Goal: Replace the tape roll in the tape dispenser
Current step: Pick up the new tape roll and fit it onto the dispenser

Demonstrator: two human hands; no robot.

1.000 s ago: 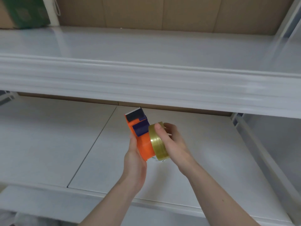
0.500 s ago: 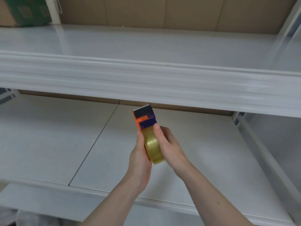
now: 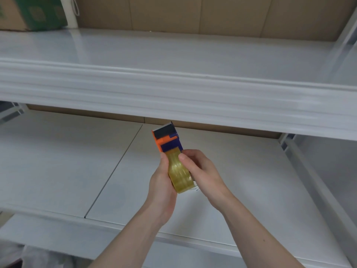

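Note:
An orange and dark blue tape dispenser (image 3: 167,139) is held upright above the lower shelf, its cutter end pointing up. My left hand (image 3: 161,187) grips its body from the left. A yellowish clear tape roll (image 3: 180,174) sits edge-on against the dispenser's lower part. My right hand (image 3: 201,171) wraps the roll from the right, with the thumb pressed on its upper rim. Whether the roll is fully seated in the dispenser is hidden by my fingers.
White shelving surrounds my hands: the lower shelf (image 3: 77,161) beneath them and the upper shelf (image 3: 173,55) above. A green and brown cardboard box (image 3: 32,12) stands at the upper shelf's far left. A white upright post (image 3: 316,182) runs along the right.
The roll has gone from tilted beside the dispenser to lined up edge-on against it. Both hands have closed in around the dispenser and roll, which turned more upright.

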